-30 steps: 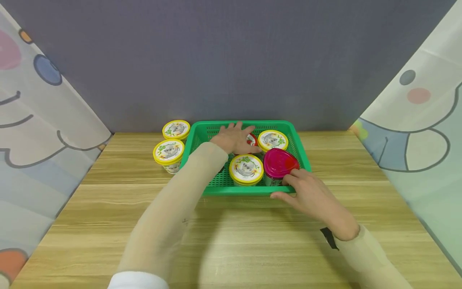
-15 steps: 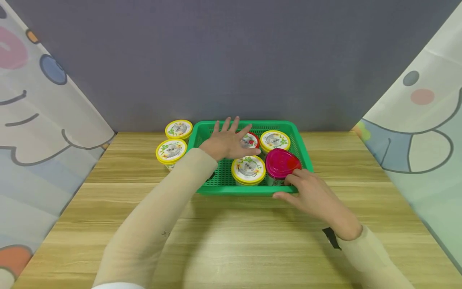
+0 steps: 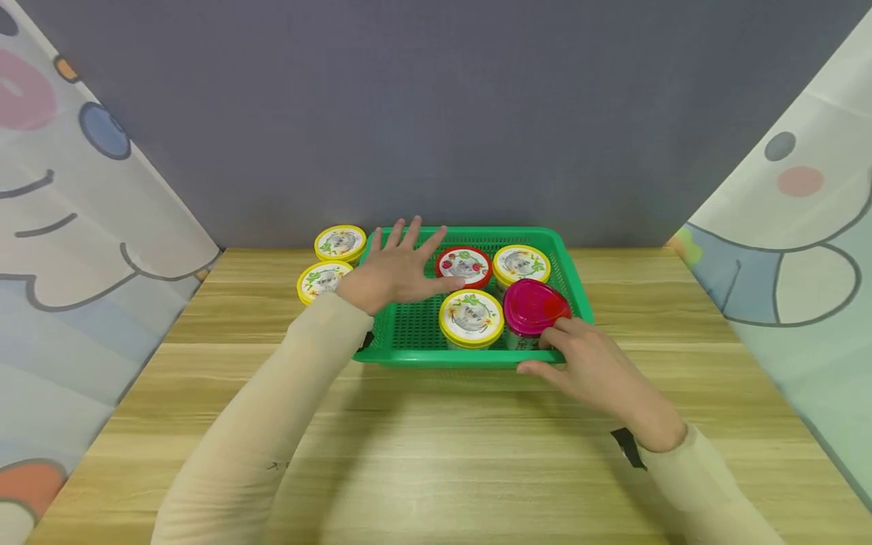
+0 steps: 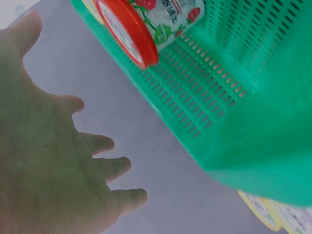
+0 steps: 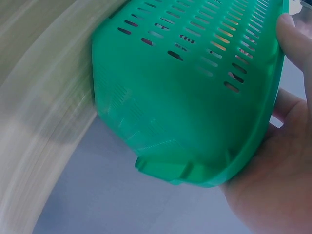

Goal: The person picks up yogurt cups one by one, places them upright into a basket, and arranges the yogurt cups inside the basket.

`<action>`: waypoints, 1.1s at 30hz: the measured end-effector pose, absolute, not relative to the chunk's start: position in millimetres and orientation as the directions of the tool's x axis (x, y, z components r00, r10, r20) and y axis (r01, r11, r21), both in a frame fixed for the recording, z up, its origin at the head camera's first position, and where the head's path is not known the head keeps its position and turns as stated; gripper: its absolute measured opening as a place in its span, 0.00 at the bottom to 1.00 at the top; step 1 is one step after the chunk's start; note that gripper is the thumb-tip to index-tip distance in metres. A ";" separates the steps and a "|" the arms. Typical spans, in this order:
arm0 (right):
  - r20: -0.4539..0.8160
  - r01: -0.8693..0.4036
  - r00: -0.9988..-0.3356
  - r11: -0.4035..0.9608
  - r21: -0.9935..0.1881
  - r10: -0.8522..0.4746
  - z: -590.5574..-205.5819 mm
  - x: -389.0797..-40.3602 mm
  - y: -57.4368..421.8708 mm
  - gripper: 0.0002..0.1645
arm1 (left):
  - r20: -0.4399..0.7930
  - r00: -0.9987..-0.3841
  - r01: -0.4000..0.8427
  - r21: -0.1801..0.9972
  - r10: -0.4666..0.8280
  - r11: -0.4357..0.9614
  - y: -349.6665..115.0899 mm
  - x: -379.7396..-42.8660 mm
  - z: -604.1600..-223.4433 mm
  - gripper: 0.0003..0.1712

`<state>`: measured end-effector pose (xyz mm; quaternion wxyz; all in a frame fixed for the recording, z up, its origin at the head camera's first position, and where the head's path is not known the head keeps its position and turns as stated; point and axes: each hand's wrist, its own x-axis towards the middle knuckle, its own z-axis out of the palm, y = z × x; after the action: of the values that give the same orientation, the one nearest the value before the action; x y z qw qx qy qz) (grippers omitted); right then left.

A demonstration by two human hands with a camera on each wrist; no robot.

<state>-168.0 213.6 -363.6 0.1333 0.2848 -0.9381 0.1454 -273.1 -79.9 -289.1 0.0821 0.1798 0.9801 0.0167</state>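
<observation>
My left hand [image 3: 395, 271] hovers over the left part of the green plastic basket [image 3: 450, 359], fingers spread and holding nothing. In the left wrist view its fingers [image 4: 105, 168] stand apart from the rim. My right hand [image 3: 596, 371] grips the basket's front right corner, thumb outside and fingers over the rim. The right wrist view shows that hand [image 5: 273, 170] around the basket's edge. Inside stand a red-lidded tub [image 3: 463, 266], two yellow-lidded tubs, one in front [image 3: 471, 318] and one behind [image 3: 521, 263], and a cup with a magenta lid [image 3: 534, 304] beside my right fingers.
Two more yellow-lidded tubs stand on the wooden table [image 3: 436, 454] left of the basket, a rear tub [image 3: 341, 242] and a front tub [image 3: 319, 278] partly hidden by my left hand. A grey panel [image 3: 450, 113] rises behind, with cartoon-printed cloths at both sides.
My left hand has moved left from over the red-lidded tub, uncovering its lid, and its fingers have spread. My right hand stays at the basket corner; the tubs have not visibly moved within the basket.
</observation>
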 end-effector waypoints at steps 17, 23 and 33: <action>0.331 -0.575 -0.802 0.793 -0.200 -0.498 -363.0 -169.4 214.1 0.21 | -0.120 -0.945 0.292 0.103 0.303 0.951 -137.5 -267.5 -289.8 0.55; 0.337 -0.579 -0.797 0.791 -0.196 -0.501 -363.7 -169.4 214.8 0.21 | -0.114 -0.950 0.275 0.122 0.289 0.953 -156.8 -268.0 -293.8 0.54; 0.329 -0.571 -0.805 0.795 -0.203 -0.494 -362.0 -168.2 214.8 0.22 | -0.128 -0.959 0.232 0.162 0.253 0.959 -185.2 -268.6 -302.1 0.47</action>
<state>-168.2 214.8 -362.0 0.1308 0.2836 -0.9384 0.1478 -268.6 -185.2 -302.1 0.0739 0.1228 0.9870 0.0728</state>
